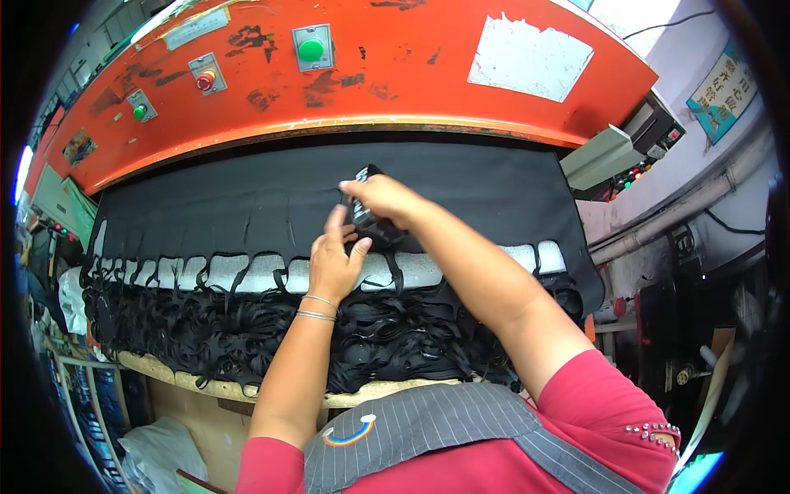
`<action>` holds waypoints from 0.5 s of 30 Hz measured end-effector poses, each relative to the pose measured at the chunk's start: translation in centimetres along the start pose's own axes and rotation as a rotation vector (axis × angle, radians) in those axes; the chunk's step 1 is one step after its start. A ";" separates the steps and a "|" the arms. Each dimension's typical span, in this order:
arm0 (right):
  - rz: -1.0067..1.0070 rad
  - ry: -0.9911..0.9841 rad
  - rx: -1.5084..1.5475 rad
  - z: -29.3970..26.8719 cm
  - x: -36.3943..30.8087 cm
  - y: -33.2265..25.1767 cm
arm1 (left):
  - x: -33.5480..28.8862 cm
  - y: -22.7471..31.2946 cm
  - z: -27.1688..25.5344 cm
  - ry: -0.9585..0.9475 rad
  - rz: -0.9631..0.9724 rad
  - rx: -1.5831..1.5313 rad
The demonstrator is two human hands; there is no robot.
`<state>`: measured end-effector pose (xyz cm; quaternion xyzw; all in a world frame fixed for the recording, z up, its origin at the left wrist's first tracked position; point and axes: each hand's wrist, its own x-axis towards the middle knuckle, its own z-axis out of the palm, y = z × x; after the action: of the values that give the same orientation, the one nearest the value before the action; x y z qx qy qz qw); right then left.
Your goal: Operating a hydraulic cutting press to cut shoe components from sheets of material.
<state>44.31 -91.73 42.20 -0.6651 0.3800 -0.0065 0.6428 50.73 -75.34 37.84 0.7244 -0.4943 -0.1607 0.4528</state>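
Note:
Over the black sheet material [206, 198], my right hand [385, 200] is closed round a dark block-like thing with white markings [362, 210]; its exact kind is hard to make out. My left hand [331, 259] is just to the left and nearer to me, fingers stretched and thumb apart. Its fingertips are slightly blurred and come close to the black thing; whether they touch it I cannot tell. Along the sheet's near edge, cut-out gaps leave thin black strips over a pale board [420, 270].
A tangled heap of black offcut strips [206, 329] covers the near side of the worktable, above its wooden edge [177, 375]. Behind stands the orange machine beam [395, 74] with a green button [311, 50] and a red button [205, 80]. A control box [605, 160] is at right.

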 end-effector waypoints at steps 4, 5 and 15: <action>-0.191 -0.059 -0.713 -5.3 -4.3 -2.3 | -0.5 0.9 -0.2 -0.070 0.246 0.492; -0.174 -0.050 -1.051 -6.1 -5.7 -3.1 | -0.5 1.8 -0.2 -0.126 0.228 0.564; -0.402 0.356 -0.825 -6.7 -9.2 11.7 | -1.5 2.8 3.5 -0.098 0.274 0.448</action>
<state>28.64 -91.32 37.65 -0.9130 0.3190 -0.0930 0.2367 46.05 -76.03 37.97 0.7243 -0.6323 -0.0195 0.2742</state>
